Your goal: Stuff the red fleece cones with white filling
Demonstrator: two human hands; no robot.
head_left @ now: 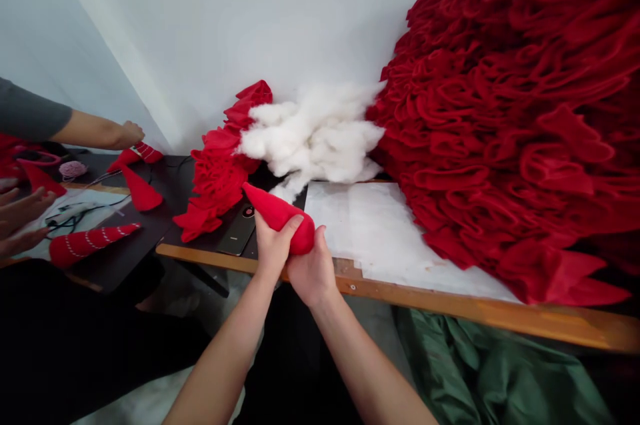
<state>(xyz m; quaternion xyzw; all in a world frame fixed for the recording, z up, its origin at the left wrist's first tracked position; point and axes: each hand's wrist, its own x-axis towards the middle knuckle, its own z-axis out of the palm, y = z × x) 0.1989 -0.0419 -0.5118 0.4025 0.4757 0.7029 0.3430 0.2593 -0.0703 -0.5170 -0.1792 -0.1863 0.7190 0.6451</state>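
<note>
A stuffed red felt cone [283, 218] is in front of me, its tip pointing up and to the left over the table's edge. My left hand [273, 245] grips its side, with the thumb on the felt. My right hand [313, 271] cups its wide end from below. Just beyond the cone lies a black phone [237, 228], and a mound of white fibre stuffing [310, 135] sits farther back against the wall.
A huge heap of red felt cones [510, 111] fills the right. A smaller red pile [217, 165] lies left of the stuffing. A co-worker's hands [131, 135] work among red cones at left, including a white-striped one [87, 245]. White paper [350, 225] covers the wooden-edged table [430, 301].
</note>
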